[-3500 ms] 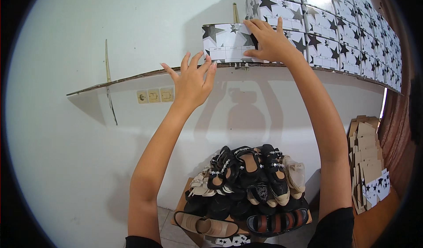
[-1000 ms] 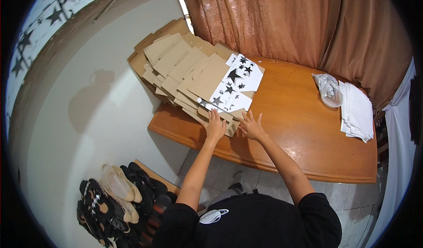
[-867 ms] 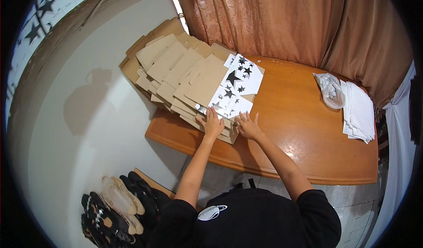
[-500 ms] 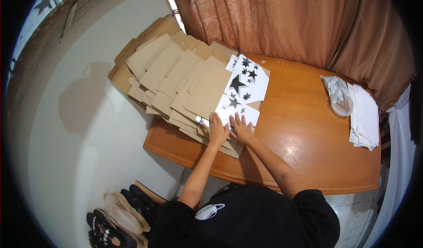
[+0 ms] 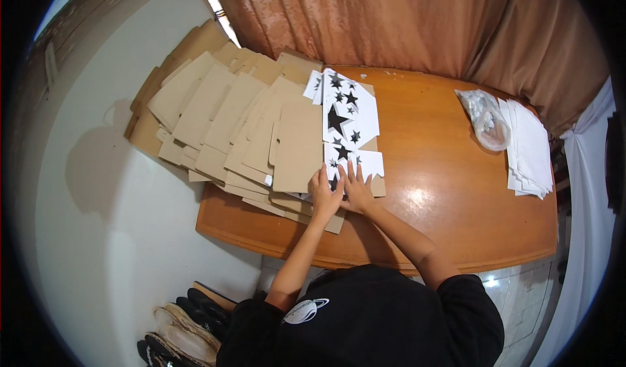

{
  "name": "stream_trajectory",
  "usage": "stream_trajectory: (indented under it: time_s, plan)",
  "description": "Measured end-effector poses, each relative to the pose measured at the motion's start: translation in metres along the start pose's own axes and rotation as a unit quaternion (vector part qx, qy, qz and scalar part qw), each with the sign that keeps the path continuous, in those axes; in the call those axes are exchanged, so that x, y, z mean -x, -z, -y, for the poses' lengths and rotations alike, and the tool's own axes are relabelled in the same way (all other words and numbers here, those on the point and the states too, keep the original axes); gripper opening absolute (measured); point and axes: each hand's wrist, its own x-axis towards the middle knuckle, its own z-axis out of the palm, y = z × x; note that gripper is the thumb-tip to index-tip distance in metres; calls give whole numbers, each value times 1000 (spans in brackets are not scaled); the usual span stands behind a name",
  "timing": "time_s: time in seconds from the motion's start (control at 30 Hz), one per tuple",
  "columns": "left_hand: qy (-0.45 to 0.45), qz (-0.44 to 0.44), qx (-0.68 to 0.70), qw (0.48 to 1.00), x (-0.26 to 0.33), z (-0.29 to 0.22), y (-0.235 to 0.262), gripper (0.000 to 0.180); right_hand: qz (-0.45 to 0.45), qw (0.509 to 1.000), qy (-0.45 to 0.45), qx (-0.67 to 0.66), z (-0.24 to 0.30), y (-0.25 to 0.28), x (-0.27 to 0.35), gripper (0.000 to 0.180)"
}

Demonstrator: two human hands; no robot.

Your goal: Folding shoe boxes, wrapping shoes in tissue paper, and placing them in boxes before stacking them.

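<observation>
White star-printed cardboard [image 5: 357,120], long axis leading away from the grip; left hand [image 5: 325,196] and right hand [image 5: 357,194] equally close, at its near end; whether grasping, cannot tell.

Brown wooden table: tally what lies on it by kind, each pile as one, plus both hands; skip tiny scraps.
Flat brown, star-printed white cardboard pile: 1
Translucent plastic bag: 1
White paper stack: 1
Bare hands (left hand, right hand): 2
Total: 5
</observation>
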Motion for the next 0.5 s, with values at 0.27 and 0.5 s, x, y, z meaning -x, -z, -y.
stream_trajectory:
  time_s: [0.27, 0.5]
  plan:
    - [85, 150, 230, 958, 32, -68, -56, 72, 20, 993, -57, -98, -48, 34, 75, 87]
    - [77, 261, 272, 923, 60, -88, -130, 76, 40, 993, -85, -74, -111, 53, 153, 60]
